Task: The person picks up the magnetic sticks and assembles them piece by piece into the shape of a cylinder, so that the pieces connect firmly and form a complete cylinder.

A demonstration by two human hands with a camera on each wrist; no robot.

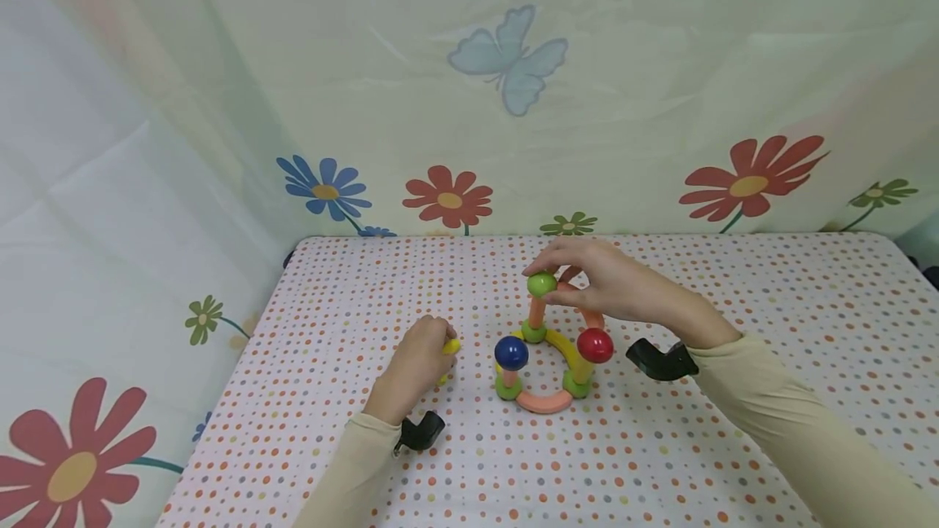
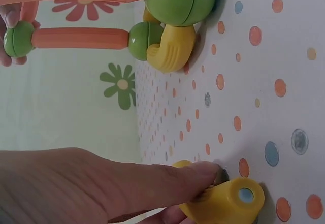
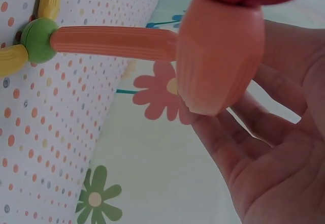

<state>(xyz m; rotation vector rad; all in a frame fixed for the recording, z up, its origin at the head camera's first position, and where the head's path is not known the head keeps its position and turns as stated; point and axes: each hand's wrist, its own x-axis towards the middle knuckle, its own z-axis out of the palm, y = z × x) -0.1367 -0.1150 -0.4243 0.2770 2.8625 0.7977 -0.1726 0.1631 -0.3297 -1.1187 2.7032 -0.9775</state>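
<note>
A toy frame of rods and balls stands on the table, with green balls (image 1: 534, 332) joining curved pieces such as the salmon one (image 1: 544, 402) at its base. Upright rods carry a blue ball (image 1: 511, 353), a red ball (image 1: 595, 345) and a green top ball (image 1: 542, 283). My right hand (image 1: 605, 279) holds that green ball between fingers and thumb. Beside this hand, an orange curved piece (image 3: 221, 56) reaches the red ball. To the left of the frame, my left hand (image 1: 418, 361) pinches a yellow curved piece (image 2: 223, 203) with a bluish round end, near the tabletop.
A dotted cloth (image 1: 352, 283) covers the table. Behind it hangs a pale curtain (image 1: 623, 88) with flowers and a butterfly. A black camera mount sits at each wrist, the right one (image 1: 663, 359) close to the red ball.
</note>
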